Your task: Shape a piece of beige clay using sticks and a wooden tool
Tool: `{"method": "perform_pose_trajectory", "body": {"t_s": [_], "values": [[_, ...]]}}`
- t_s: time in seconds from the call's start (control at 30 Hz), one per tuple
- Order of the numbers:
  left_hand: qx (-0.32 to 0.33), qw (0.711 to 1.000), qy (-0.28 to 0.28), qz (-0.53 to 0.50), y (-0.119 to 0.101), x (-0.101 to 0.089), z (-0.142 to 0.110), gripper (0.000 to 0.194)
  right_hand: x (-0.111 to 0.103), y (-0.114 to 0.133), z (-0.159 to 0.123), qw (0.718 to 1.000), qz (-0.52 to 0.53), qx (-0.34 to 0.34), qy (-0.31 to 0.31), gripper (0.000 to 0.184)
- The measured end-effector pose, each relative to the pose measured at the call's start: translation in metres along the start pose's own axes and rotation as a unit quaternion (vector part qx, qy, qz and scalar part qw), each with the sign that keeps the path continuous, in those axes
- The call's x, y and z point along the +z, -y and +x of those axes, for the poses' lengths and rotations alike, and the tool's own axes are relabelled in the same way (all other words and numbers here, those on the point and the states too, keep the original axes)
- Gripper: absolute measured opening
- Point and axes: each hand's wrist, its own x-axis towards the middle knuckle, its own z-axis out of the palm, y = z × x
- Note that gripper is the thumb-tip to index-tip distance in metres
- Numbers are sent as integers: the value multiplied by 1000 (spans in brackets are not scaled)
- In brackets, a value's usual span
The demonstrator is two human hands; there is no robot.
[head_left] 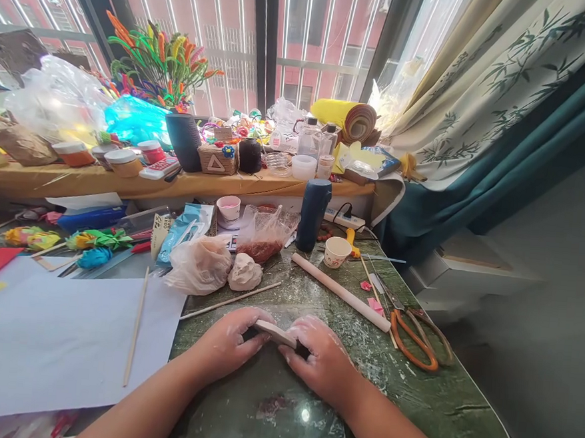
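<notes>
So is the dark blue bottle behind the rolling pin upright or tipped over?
Upright: the dark blue bottle stands on its base on the green table, cap uppermost.

Two hands (228,342) (320,358), one clay slab (275,333), one scissors (415,328), one rolling pin (340,292).

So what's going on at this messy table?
A person is pressing a flat piece of clay between the left hand and right hand, both dusted white, over a green table. A clay lump, a wooden rolling stick and scissors lie close by.

Both hands, left (226,344) and right (320,358), pinch flat clay slab (275,333) over green table (424,402).
</notes>
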Motion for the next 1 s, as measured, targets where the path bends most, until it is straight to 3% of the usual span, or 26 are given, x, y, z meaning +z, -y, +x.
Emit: {"method": "perform_pose_trajectory", "body": {"t_s": [0.37,0.67,0.8,1.0], "values": [[-17,1000,1,13,-2,-1,1,19,3,2,1,999,-38,29,-7,3],[-9,1000,4,-8,-2,-1,1,24,-1,-1,1,998,37,15,-54,9],[-7,1000,3,-3,-2,-1,2,25,-1,1,2,999,29,17,-30,8],[2,1000,1,-6,-1,-1,1,19,-2,3,2,998,45,3,-52,7]]}}
